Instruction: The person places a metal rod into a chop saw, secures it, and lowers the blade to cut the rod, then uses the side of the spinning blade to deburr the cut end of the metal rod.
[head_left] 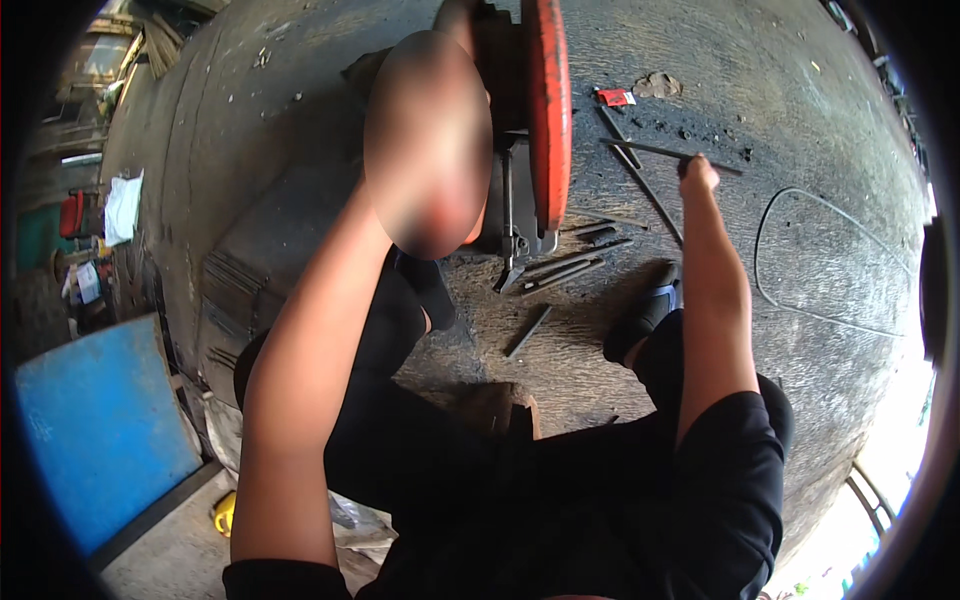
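Note:
Out to the right, my right hand is closed around a thin dark metal bar, which sticks out on both sides of the fist above the floor. My left arm reaches forward to a red-guarded machine that looks like a cut-off saw. A blurred oval covers my left hand, so its fingers and whatever they touch are hidden. Beneath the held bar, a longer metal bar lies slantwise on the floor. Several cut metal pieces rest beside the machine's base, and a short piece lies nearer my legs.
A red packet and a crumpled brown scrap lie beyond the bars, near dark debris. At right, a thin cable or wire curves over the floor. A blue panel stands at left. My shoe is beside the cut pieces.

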